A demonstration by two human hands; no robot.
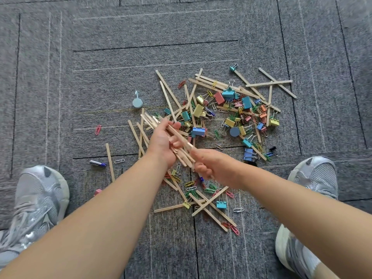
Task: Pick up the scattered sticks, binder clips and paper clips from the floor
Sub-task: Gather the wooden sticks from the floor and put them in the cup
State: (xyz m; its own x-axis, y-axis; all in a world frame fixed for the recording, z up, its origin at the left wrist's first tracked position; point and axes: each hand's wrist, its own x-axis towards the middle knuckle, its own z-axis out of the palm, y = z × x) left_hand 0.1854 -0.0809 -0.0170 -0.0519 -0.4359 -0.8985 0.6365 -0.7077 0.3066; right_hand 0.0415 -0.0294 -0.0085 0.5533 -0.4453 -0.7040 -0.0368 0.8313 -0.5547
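While left hand [163, 144] and right hand [214, 167] grip them, the pale flat wooden sticks [151, 120] lie bunched unevenly.

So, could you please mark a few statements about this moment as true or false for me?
1. The left hand holds a bundle of sticks. True.
2. Every binder clip is already off the floor. False: many binder clips lie in the pile, among loose sticks and paper clips.
3. The floor is bare wood. False: it is grey carpet.
4. A pink paper clip lies alone, left of the main pile. True.
5. The right hand rests flat and empty on the floor. False: it is raised, its fingers curled round the near end of the bundle.
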